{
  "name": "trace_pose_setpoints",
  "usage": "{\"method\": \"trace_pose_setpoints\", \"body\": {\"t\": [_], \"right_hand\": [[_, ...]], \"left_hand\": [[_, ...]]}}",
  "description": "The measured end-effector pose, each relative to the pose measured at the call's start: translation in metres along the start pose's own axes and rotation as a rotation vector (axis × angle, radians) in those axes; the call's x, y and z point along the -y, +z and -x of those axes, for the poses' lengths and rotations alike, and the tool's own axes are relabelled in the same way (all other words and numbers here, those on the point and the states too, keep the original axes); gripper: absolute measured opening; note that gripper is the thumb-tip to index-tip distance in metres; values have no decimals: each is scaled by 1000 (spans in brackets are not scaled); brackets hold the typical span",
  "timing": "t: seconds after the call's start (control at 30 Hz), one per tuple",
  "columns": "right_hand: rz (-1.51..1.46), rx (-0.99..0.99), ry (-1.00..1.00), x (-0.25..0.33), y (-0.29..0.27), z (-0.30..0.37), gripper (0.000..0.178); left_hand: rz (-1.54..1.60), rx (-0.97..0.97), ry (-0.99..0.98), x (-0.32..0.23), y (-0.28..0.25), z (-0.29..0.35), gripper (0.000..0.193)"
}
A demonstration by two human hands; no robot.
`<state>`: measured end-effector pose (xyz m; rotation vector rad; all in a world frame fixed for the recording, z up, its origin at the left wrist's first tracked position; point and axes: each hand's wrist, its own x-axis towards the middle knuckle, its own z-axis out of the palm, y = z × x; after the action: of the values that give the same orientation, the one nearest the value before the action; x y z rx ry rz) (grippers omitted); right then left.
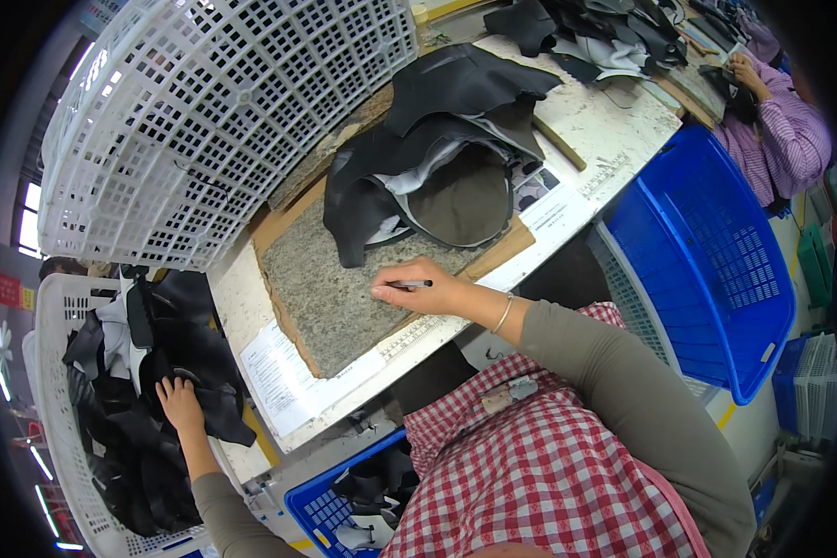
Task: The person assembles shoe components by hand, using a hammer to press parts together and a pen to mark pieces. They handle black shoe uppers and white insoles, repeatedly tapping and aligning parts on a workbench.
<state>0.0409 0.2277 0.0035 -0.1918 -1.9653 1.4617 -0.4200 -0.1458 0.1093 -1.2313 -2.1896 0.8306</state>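
Observation:
My left hand [181, 406] reaches into a white plastic basket [58, 372] at the left. Its fingers are spread on black leather-like pieces [158, 484] heaped there, some with white linings. My right hand [428, 290] is closed around a slim pen [407, 284] above a rough grey board [321, 312] on the worktable. Just beyond that hand lies a pile of sewn black leather-like parts [474, 88], with white edges and a brownish-grey inner side showing.
A large white crate [242, 98] stands tilted at the table's far left. Printed sheets [288, 372] lie along the white table edge. A blue basket [707, 270] is at the right, another [321, 511] below the table. A co-worker in a striped sleeve [795, 139] handles dark pieces at the far right.

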Motion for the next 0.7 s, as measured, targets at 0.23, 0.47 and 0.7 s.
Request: {"method": "trace_pose_setpoints", "body": {"t": [0.23, 0.47, 0.7], "right_hand": [[-81, -31, 0, 0, -1, 4, 22], [-139, -23, 187, -13, 5, 7, 21], [-205, 101, 292, 6, -15, 5, 21]], "left_hand": [[150, -44, 68, 23, -89, 45, 25], [1110, -564, -576, 69, -158, 62, 41], [1821, -987, -495, 71, -220, 40, 33]]}}
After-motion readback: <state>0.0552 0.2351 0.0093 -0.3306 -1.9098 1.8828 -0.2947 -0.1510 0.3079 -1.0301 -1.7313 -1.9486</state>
